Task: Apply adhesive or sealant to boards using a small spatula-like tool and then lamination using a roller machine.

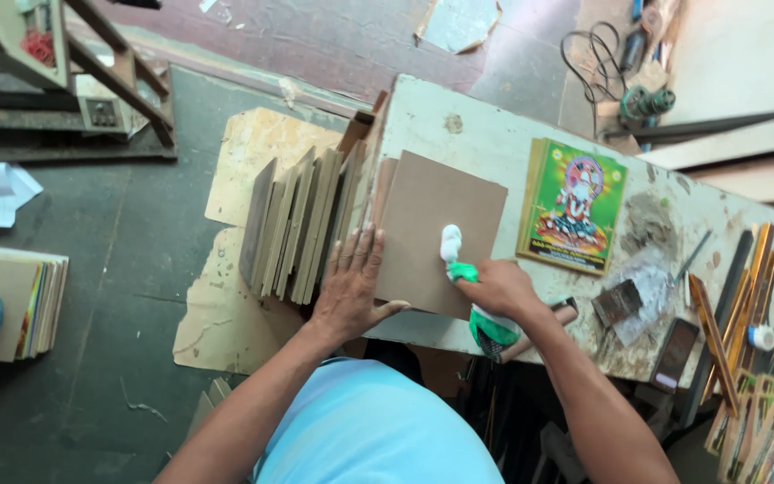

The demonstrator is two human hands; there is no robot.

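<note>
Left hand [348, 289] flat, released, on brown board's [436, 229] left edge; right hand [497, 287] clenched round glue bottle [452, 252] near its bottom edge

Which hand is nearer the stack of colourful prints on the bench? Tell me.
Right. The right hand, holding a white and green glue bottle over the brown board, sits just left of the stack of colourful prints. The left hand rests flat at the board's far left edge.

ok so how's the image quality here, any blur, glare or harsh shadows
Head view: soft, even light, no harsh shadows; the brown board and left hand read fairly sharp; the white glue bottle in the right hand is blown out, its detail lost; the picture frames at the lower right corner are soft and stretched by the wide lens.
</note>
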